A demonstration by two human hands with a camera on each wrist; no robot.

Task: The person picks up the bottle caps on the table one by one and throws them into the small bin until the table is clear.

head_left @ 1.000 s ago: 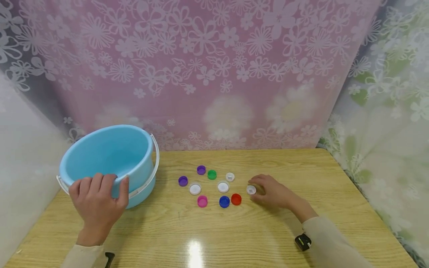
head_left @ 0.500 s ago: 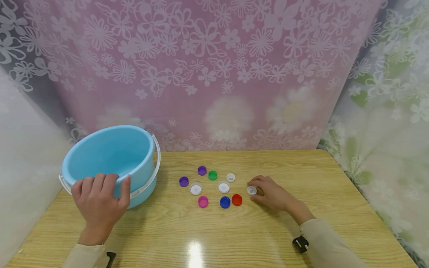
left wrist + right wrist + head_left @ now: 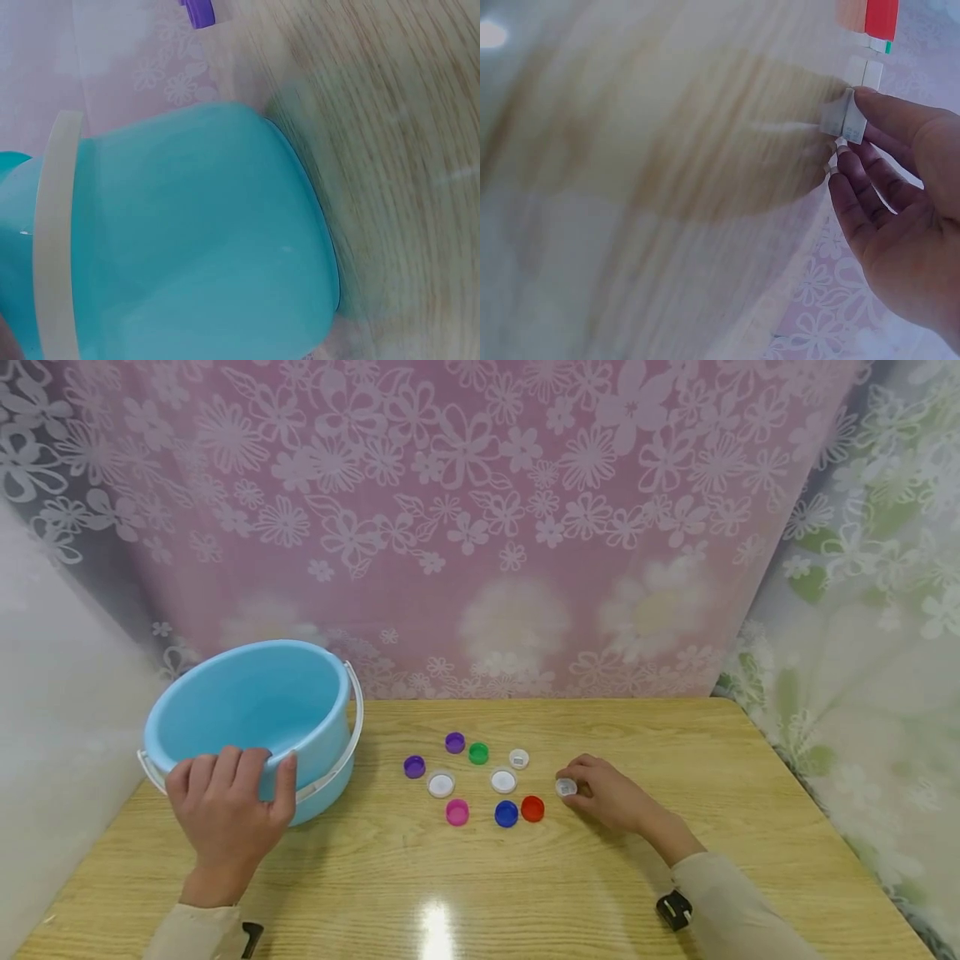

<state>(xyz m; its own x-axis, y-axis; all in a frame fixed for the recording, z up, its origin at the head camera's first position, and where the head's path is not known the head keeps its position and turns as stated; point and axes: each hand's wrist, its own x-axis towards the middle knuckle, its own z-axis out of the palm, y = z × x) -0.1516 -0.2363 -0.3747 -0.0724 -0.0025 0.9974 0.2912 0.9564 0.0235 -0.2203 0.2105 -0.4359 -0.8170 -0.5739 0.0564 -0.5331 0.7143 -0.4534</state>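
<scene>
My left hand (image 3: 228,810) grips the near rim of a light blue bucket (image 3: 330,735), fingers over the rim and thumb at its right. The bucket's outer wall (image 3: 202,232) and its white handle (image 3: 56,240) fill much of the left wrist view. On the right, my right hand (image 3: 611,795) pinches a small white bottle cap (image 3: 566,787) between thumb and fingers at the tabletop. That cap (image 3: 857,116) shows edge-on in the right wrist view, the thumb on its side. Nearest to this hand lie a red cap (image 3: 532,808) and another white cap (image 3: 519,759).
Loose caps lie mid-table: blue (image 3: 506,813), pink (image 3: 457,812), green (image 3: 478,753), two purple, including one purple cap (image 3: 414,767), and two clear-rimmed white ones, including one white cap (image 3: 441,784). A pink flowered curtain (image 3: 510,527) hangs behind the wooden table (image 3: 360,893).
</scene>
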